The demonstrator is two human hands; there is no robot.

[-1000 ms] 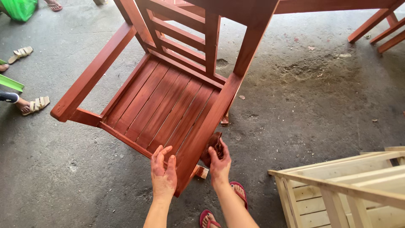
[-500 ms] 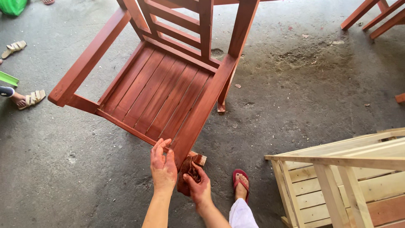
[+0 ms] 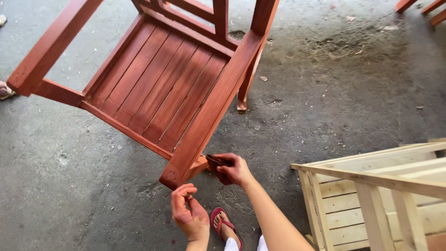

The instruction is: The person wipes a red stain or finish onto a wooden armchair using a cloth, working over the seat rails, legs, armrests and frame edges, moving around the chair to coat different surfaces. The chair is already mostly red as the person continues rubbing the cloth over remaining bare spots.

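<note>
**Head view: stained hands at the front corner of a red wooden armchair**

The head camera looks down on a red-brown stained wooden armchair (image 3: 158, 93) standing on a rough grey concrete floor (image 3: 334, 93). Its slatted seat fills the upper left of the frame, with one armrest running along the left side and the other slanting down towards the person.

The right hand (image 3: 234, 168) is curled around a dark, stain-soaked rag (image 3: 214, 163), fingers pinching it closed, and presses the rag against the chair just under the near end of the right-side armrest, where the front leg meets it. Rag and wood are touching.

The left hand (image 3: 188, 211) hangs free just below that same front corner, close to it but not touching the wood. Its fingers are loosely bent inward, thumb near the fingertips, holding nothing that can be seen. The fingers of both hands are smeared with reddish stain.

Below the hands, the person's foot in a red sandal (image 3: 225, 225) stands on the concrete, between the two forearms.

At the lower right stands an unstained, pale wooden frame (image 3: 371, 186), well apart from the red chair. At the top right corner, the legs of other red-stained furniture (image 3: 420, 7) show at the edge. At the far left edge, part of another person's foot (image 3: 4, 90) is just visible.
</note>
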